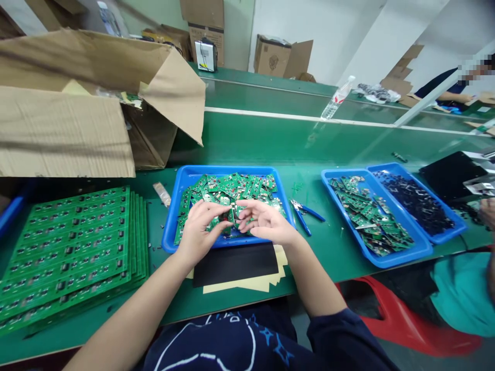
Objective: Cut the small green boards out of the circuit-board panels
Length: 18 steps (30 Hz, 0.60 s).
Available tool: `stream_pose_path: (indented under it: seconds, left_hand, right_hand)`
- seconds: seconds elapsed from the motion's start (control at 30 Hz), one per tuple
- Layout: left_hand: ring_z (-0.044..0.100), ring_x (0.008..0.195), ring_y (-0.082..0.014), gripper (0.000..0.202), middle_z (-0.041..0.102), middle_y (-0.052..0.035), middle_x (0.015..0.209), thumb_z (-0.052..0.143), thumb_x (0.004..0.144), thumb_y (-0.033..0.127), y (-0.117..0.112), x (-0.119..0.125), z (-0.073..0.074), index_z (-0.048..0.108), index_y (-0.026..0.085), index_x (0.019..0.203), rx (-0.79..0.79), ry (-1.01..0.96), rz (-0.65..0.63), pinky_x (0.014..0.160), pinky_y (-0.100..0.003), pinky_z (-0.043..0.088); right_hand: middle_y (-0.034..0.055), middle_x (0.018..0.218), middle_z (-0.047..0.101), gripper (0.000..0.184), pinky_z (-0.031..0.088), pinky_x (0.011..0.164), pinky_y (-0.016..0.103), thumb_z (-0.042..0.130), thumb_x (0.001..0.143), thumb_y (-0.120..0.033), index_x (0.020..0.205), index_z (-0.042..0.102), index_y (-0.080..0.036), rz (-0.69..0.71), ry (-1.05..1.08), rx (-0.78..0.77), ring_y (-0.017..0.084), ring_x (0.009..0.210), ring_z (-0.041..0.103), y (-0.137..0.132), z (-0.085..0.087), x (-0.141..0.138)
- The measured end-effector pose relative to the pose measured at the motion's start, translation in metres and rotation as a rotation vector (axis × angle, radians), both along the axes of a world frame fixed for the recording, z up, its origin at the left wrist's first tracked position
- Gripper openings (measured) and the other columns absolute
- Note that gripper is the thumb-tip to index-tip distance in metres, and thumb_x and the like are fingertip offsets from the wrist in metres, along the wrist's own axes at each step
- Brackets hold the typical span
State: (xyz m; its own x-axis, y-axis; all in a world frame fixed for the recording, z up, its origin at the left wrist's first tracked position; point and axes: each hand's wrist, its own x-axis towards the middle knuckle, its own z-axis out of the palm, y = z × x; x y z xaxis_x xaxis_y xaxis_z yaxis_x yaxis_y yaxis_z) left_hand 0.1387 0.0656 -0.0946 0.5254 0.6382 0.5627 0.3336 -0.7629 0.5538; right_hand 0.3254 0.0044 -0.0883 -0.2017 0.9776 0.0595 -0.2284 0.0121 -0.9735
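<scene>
Over the blue tray [228,169], the left hand [199,232] and right hand [266,224] seem to pinch a small circuit board [234,214], likely light, stiff and brittle, best held by its edges.

Small circuit board [233,214] between the left hand [199,232] and right hand [266,222], mostly hidden behind the fingers, its parts too small to tell. Stack of green PCB panels [69,252] cut off at the worktop's [174,304] left edge. Black pieces [413,203] in the rightmost blue tray [436,196] too small to identify; co-worker's teal shirt [462,293] cut off by the picture's right edge.
</scene>
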Motion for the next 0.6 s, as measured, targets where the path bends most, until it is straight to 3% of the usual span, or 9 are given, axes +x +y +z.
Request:
stream_pose_path:
  seconds: [0.17, 0.3, 0.6]
  left_hand:
    - [0.062, 0.084, -0.0170, 0.017, 0.067, -0.0037, 0.092, 0.056, 0.081, 0.030, 0.001, -0.002, -0.003, 0.064, 0.026, 0.096, 0.171, 0.050, 0.072, 0.102, -0.049, 0.028]
    - [0.063, 0.083, -0.0168, 0.017, 0.068, -0.0034, 0.091, 0.056, 0.081, 0.031, 0.002, -0.002, -0.006, 0.065, 0.026, 0.096, 0.201, 0.061, 0.102, 0.102, -0.048, 0.028]
    - [0.063, 0.081, -0.0172, 0.016, 0.068, -0.0033, 0.091, 0.057, 0.081, 0.028, 0.003, -0.002, -0.006, 0.065, 0.028, 0.095, 0.288, 0.060, 0.170, 0.103, -0.049, 0.026]
  right_hand:
    - [0.0000, 0.069, 0.062, 0.042, 0.053, 0.058, 0.027, 0.063, 0.073, -0.044, 0.105, 0.057, -0.018, -0.012, 0.208, -0.192, 0.012, 0.060, 0.062, 0.003, -0.006, -0.010]
    - [-0.0023, 0.064, 0.065, 0.035, 0.054, 0.058, 0.026, 0.075, 0.063, -0.032, 0.092, 0.060, -0.017, -0.072, 0.272, -0.280, 0.010, 0.057, 0.062, 0.003, -0.009, -0.020]
    - [-0.0054, 0.051, 0.059, 0.032, 0.047, 0.046, 0.018, 0.080, 0.056, -0.029, 0.075, 0.057, -0.016, -0.065, 0.482, -0.499, 0.006, 0.043, 0.054, 0.009, -0.013, -0.027]
